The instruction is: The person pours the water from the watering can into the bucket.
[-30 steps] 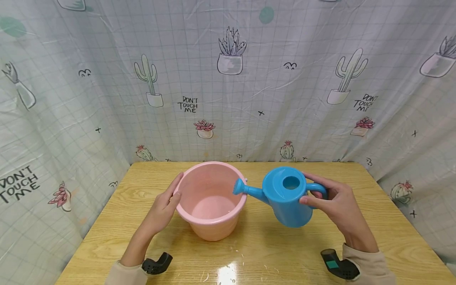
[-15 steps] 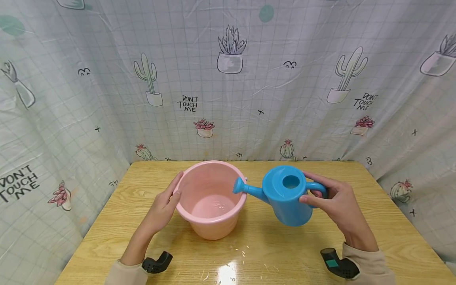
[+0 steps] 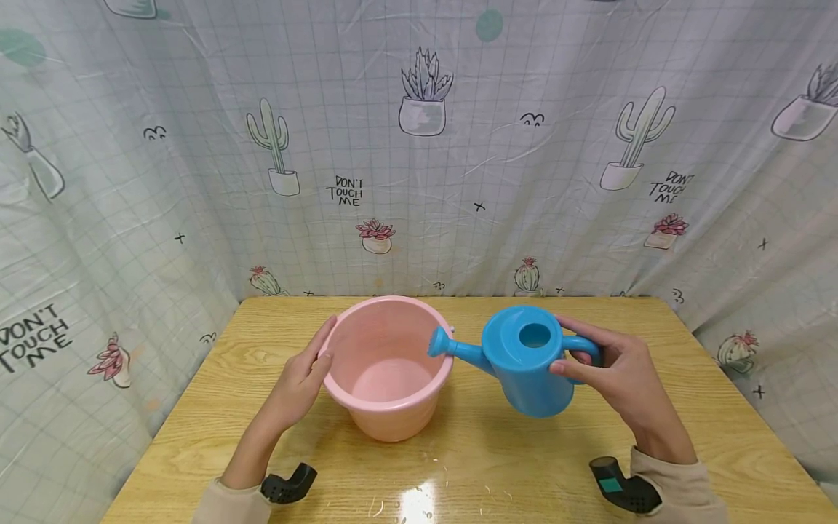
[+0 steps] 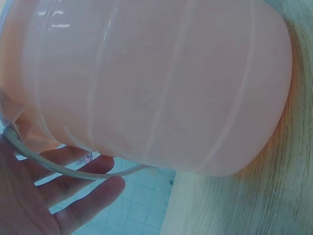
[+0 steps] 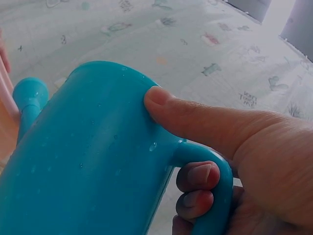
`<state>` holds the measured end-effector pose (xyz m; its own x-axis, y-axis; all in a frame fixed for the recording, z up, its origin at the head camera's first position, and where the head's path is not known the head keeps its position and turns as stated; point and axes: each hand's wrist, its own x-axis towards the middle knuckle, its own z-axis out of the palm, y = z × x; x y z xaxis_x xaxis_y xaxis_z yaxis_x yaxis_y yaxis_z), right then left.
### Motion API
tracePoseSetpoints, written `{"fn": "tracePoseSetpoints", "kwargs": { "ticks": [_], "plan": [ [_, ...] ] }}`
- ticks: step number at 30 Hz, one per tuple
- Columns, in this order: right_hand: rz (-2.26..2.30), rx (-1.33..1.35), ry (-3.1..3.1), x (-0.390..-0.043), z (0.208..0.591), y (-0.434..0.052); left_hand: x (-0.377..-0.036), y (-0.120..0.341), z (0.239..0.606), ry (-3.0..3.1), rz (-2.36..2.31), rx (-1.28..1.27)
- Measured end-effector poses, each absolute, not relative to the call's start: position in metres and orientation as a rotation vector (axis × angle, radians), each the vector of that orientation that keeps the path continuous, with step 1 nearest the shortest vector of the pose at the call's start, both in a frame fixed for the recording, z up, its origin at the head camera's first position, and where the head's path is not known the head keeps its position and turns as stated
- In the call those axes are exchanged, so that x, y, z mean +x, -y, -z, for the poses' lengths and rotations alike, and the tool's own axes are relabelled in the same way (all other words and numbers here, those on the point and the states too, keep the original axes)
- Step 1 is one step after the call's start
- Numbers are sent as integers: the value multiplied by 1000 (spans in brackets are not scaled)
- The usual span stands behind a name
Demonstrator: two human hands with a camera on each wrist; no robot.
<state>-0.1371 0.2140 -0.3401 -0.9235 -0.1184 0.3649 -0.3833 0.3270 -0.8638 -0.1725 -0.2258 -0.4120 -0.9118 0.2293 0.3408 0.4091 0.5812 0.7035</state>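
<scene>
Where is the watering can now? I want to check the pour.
In the head view, the watering can is right of centre, held above the table, spout over the bucket rim.

The right hand (image 3: 622, 375) holds a blue watering can (image 3: 524, 364) beside the pink bucket (image 3: 386, 367), touched by the left hand (image 3: 301, 378).

Cactus-print curtain (image 3: 419, 145) behind wooden table (image 3: 484, 466)

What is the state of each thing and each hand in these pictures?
Pink bucket: upright on the table, wire handle down; whether it holds water cannot be told.
Blue watering can: lifted, tilted left, spout at the bucket rim, drops on its side.
Left hand: fingers straight, resting against the bucket's side.
Right hand: fingers curled round the can's handle, thumb pressing its body.
</scene>
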Motion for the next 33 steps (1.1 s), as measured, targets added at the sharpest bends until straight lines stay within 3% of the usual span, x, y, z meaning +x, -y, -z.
{"fn": "tracePoseSetpoints", "kwargs": {
  "ticks": [33],
  "plan": [
    [-1678,463,2340,-137,339,-215,-173,226,412,2603,1227,-533]
  ]
}}
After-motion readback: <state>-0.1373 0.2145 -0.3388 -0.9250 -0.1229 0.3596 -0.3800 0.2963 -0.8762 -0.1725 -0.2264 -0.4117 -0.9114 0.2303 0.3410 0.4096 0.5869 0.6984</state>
